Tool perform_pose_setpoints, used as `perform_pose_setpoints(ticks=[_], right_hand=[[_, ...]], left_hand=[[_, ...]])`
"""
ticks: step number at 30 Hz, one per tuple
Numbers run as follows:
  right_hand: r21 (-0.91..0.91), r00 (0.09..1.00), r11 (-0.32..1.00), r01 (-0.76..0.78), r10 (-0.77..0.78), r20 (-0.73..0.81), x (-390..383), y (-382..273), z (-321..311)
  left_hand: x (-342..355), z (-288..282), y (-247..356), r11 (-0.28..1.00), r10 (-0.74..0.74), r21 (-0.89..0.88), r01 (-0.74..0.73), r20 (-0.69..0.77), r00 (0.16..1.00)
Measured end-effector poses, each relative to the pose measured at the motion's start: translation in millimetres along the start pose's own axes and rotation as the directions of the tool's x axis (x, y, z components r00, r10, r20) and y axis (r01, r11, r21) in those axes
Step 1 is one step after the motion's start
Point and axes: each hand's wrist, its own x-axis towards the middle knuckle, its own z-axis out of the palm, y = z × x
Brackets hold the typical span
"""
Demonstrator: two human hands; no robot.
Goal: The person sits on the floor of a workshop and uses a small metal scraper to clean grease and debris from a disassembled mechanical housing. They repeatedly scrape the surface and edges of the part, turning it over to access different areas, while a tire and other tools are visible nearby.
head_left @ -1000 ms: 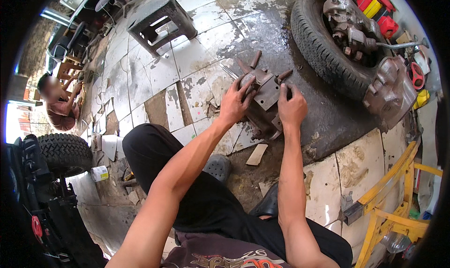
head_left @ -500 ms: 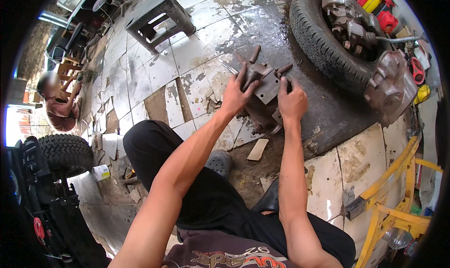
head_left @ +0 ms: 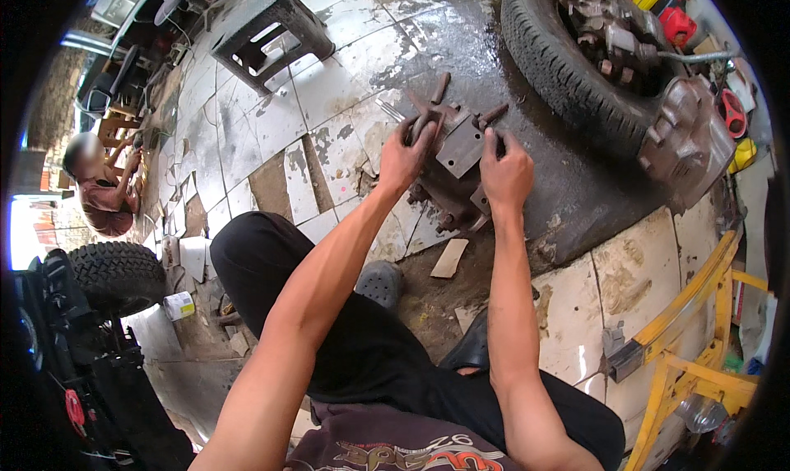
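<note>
On the floor ahead of me stands a worn brown metal vise-like assembly (head_left: 461, 212), with rod-shaped handles sticking out at its far side. A flat grey rectangular plate (head_left: 460, 148) with small holes lies tilted on top of it. My left hand (head_left: 405, 154) is closed at the plate's left side, around a dark brownish part that its fingers mostly cover. At the plate's right edge my right hand (head_left: 507, 168) is closed, thumb and forefinger together; whatever they pinch is hidden. Slim metal rods (head_left: 388, 109) poke out beyond my left hand.
A tyre (head_left: 568, 76) holding metal parts lies at the far right, beside a rough metal casting (head_left: 687, 133). A plastic stool (head_left: 271, 34) stands far left. Yellow metal framing (head_left: 691, 298) is near right. Another person (head_left: 103, 183) crouches at the left. Some floor tiles are broken.
My left hand has drawn back slightly from the plate, its fingers now curled where they were stretched over it. My right hand stays at the plate's right edge. The view has shifted a little.
</note>
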Motion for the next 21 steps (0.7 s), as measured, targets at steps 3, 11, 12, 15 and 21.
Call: perform_pose_setpoints(ticks=[3,11,12,15,21], right_hand=[[-0.030,0.999,0.999,-0.043,0.043,0.021,1.0,-1.7,-3.5],[-0.010,1.000,1.000,-0.018,0.017,-0.017,2.8,0.6,-0.5],[-0.026,1.000,0.999,-0.028,0.028,-0.011,1.9,1.4,0.5],[0.029,1.000,0.999,0.021,-0.021,-0.006,-0.4,5.9,3.3],[0.005,1.000,1.000,0.004,-0.004,-0.017,3.1,6.1,-3.1]], left_hand=[[-3.1,-2.5,12.4,1.000,0.018,-0.002,-0.018,0.113,0.993],[4.4,1.4,17.7,0.984,-0.066,0.165,0.066,-0.008,0.998],[-0.1,3.1,13.7,0.983,0.049,0.179,-0.042,-0.039,0.998],[-14.7,11.4,-10.6,0.938,0.300,0.233,-0.255,-0.182,0.936],[-6.0,4.6,31.6,0.873,0.061,0.481,-0.076,0.046,0.997]])
